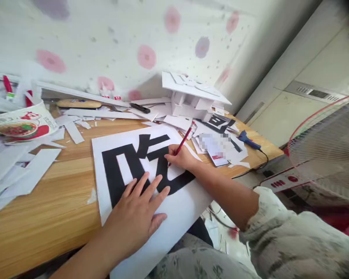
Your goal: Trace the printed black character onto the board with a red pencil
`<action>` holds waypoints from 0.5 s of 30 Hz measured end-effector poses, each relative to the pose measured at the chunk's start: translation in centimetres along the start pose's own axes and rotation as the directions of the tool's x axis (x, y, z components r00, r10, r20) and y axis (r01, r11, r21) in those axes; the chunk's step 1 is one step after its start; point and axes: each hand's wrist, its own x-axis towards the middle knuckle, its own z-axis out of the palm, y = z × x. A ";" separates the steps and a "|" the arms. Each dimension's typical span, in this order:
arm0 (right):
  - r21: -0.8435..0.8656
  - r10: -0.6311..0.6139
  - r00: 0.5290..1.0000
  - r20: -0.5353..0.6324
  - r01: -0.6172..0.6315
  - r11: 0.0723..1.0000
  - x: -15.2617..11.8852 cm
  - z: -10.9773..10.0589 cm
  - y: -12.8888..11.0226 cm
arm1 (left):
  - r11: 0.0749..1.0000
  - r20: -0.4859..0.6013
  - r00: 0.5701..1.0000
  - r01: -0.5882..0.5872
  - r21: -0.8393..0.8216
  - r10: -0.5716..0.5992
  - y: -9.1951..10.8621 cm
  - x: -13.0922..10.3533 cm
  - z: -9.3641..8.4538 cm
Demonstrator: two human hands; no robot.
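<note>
A large white board (186, 213) lies at the table's front edge, overhanging it, with a bold black character cutout (112, 162) on it. My left hand (138, 213) rests flat on the board and the lower part of the black shape, fingers spread. In my right hand (180, 157) is a red pencil (184, 140), held in a pinch. Its lower end meets the inner edge of the black shape's right part.
White scraps (26, 174) and a noodle bowl (23, 124) are at the left. Behind are a cutter (140, 108) and a raised white foam piece (192, 87). To the right lie a phone (216, 153), a blue glue gun (248, 140) and a fan (328, 143).
</note>
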 end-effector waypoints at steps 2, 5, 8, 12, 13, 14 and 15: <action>-0.003 0.003 1.000 -0.024 -0.003 1.000 0.0 -0.1 0.0 | 1.000 -0.007 1.000 -0.005 0.003 0.005 0.0 -0.1 -0.1; -0.008 0.010 0.998 -0.060 -0.010 1.000 0.0 -0.3 -0.1 | 1.000 -0.017 1.000 -0.011 0.008 0.012 0.1 -0.2 -0.2; -0.016 0.019 0.995 -0.094 -0.020 1.000 0.1 -0.3 -0.1 | 1.000 -0.028 1.000 -0.013 0.016 0.013 0.1 -0.2 -0.3; -0.026 0.037 0.991 -0.132 -0.041 0.999 0.2 -0.2 -0.1 | 1.000 -0.027 1.000 -0.014 0.026 0.015 0.1 -0.1 -0.2; -0.028 0.040 0.990 -0.137 -0.045 0.999 0.2 -0.1 -0.1 | 0.999 -0.025 1.000 -0.016 0.028 0.017 0.1 -0.1 -0.2; -0.031 0.043 0.989 -0.140 -0.047 0.998 0.3 -0.1 -0.1 | 0.999 -0.024 1.000 -0.017 0.030 0.018 0.1 -0.2 -0.2; -0.034 0.044 0.989 -0.140 -0.049 0.998 0.3 -0.1 -0.1 | 0.999 -0.026 1.000 -0.018 0.033 0.018 0.1 -0.2 -0.3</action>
